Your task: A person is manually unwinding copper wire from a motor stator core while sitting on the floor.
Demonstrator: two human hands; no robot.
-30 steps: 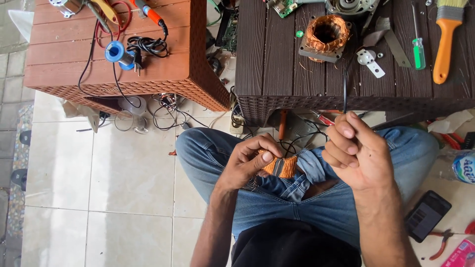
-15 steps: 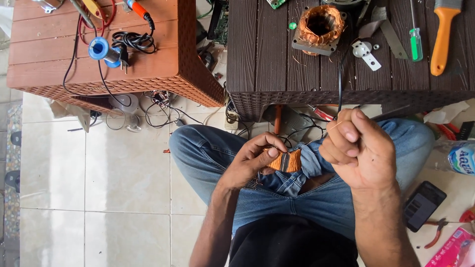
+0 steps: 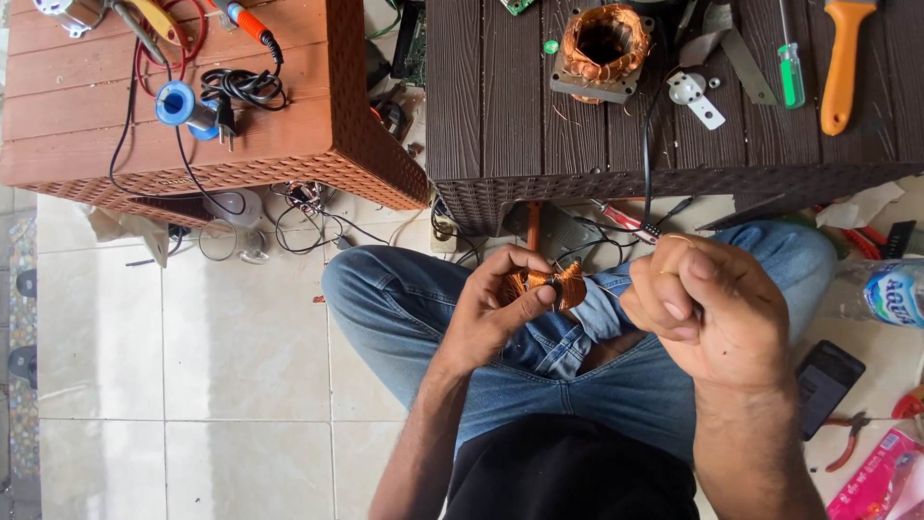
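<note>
Dark table [image 3: 481,106] sits beyond the fingertips, a motor winding [image 3: 602,43] parked on it within reach. Down over the lap, the left hand [image 3: 496,308] cups a small bundle of copper wire [image 3: 549,284], thumb and fingers pinching it, likely to steady it. Just beside, the right hand [image 3: 707,308] is curled tight, fingers pressed together; a thin black wire [image 3: 645,154] rises from them toward the table, drawn fairly straight.
</note>
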